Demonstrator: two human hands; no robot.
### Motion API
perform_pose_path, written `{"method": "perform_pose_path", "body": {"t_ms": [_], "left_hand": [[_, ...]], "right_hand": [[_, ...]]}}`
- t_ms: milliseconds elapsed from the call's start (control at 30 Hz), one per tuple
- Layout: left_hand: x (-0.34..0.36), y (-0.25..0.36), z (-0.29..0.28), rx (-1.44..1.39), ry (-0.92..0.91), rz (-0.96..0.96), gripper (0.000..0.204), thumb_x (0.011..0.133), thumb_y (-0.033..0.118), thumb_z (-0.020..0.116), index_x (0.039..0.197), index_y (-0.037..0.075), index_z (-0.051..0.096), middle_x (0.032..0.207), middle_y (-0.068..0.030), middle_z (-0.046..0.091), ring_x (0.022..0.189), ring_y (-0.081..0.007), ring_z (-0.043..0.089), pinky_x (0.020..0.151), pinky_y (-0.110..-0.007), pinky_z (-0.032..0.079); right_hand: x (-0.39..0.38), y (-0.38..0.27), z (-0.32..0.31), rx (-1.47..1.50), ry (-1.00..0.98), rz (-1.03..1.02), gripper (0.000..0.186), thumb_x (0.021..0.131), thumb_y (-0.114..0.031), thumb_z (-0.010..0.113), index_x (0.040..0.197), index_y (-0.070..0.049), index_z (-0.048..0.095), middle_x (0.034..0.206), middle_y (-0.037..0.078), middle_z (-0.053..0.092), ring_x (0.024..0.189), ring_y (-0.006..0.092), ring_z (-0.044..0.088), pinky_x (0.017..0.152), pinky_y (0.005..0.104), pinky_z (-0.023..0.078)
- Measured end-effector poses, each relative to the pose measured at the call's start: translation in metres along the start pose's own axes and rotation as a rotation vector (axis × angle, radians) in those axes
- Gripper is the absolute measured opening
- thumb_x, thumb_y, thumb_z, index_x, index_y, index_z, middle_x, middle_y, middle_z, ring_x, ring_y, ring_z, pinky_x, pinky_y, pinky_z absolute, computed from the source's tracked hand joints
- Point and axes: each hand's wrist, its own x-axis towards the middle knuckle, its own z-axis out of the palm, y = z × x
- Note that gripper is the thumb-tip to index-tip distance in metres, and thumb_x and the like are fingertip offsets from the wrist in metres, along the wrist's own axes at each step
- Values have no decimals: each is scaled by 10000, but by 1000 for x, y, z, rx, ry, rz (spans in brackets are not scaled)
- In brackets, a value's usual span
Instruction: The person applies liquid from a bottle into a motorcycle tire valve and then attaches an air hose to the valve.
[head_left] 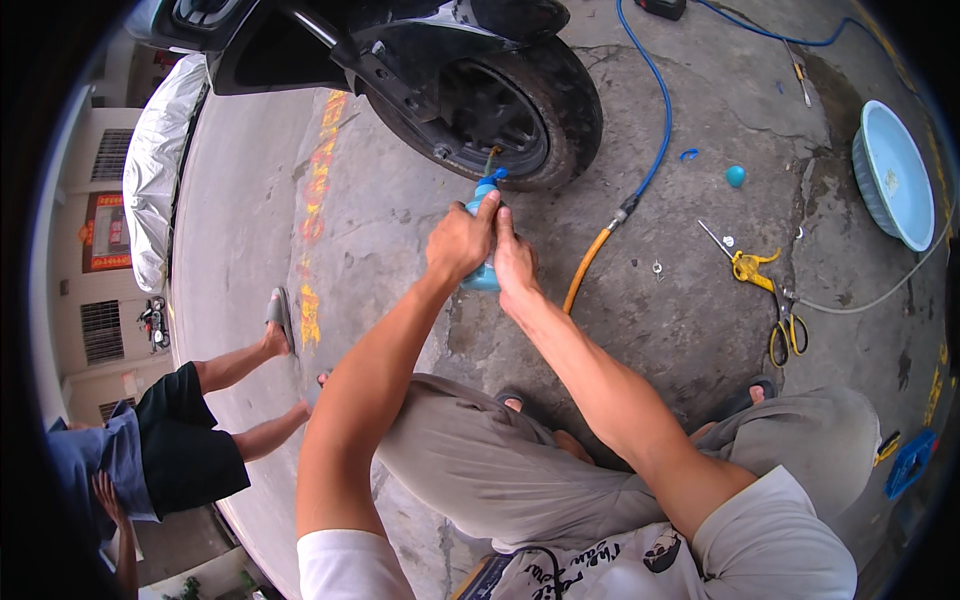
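Both of my hands grip a light-blue squeeze bottle (pixel 478 281) in front of the scooter's front wheel (pixel 574 110). My left hand (pixel 457 238) is wrapped round it, thumb on top, and my right hand (pixel 515 262) closes on its other side. From the bottle's darker blue top (pixel 489 181), a short thin tube or stem (pixel 494 157) reaches the rim, near a small yellowish fitting. Exactly how it joins the wheel is too small to tell.
At right lie an orange-and-blue hose (pixel 591 260), a teal ball-like item (pixel 735 176), a yellow air gun (pixel 750 267), scissors (pixel 779 345) and a blue basin (pixel 890 165). A blue tool (pixel 910 465) is at far right. Another person (pixel 195 445) stands at left, near a silver-covered vehicle (pixel 160 170).
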Motion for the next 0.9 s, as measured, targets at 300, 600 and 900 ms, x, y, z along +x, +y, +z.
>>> {"method": "perform_pose_path", "body": {"t_ms": [300, 600, 900], "left_hand": [[2, -3, 5, -95, 36, 4, 980, 931, 803, 458, 1091, -137, 685, 1101, -388, 692, 1125, -507, 666, 986, -522, 490], [0, -4, 1, -137, -10, -28, 996, 904, 829, 466, 1006, -124, 739, 1067, -377, 704, 1098, -502, 682, 974, -512, 502], [3, -1, 3, -119, -55, -36, 964, 907, 824, 459, 1192, -60, 718, 1211, -295, 717, 1201, -452, 668, 1022, -507, 508]], "right_hand": [[10, 4, -6, -78, -31, 28, 847, 1049, -672, 442, 1346, 100, 623, 1361, 214, 649, 1227, 283, 639, 1016, 408, 501], [1, -4, -2, -32, -29, 14, 802, 1049, -632, 505, 1370, 97, 607, 1347, 167, 660, 1195, 236, 642, 989, 382, 509], [23, 5, -13, -11, -100, 13, 750, 1081, -609, 444, 1437, 39, 572, 1349, 136, 668, 1201, 233, 668, 992, 388, 545]]}}
